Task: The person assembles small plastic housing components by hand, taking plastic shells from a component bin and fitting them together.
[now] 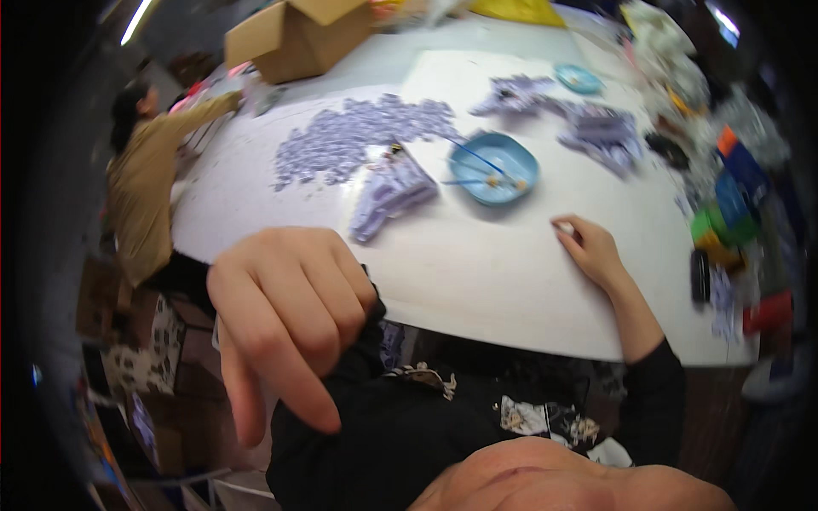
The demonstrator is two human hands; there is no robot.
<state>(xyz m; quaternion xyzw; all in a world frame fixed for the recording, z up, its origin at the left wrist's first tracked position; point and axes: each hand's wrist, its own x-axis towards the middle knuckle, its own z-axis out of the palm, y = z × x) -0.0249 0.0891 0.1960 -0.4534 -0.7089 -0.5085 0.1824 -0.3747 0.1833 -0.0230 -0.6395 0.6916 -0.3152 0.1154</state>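
Observation:
My left hand [290, 298] is raised close to the camera, over the table's near edge. Its back faces up, several fingers curl under, and thumb and forefinger hang apart with nothing seen between them. My right hand [592, 249] rests on the white table [486, 285], fingers bent and tips drawn together; anything in them is too small to make out. Beyond the hands lies a stack of lilac packets [394, 194]. To its right is a blue bowl [492, 170] with two thin blue sticks and small pale bits in it.
Behind the stack spreads a heap of small lilac pieces [366, 132]. More lilac packets [601, 132] and a small blue dish [578, 78] lie far right. Plastic bags [669, 51] and coloured containers crowd the right edge. A cardboard box [298, 43] stands far left, near another person [149, 187].

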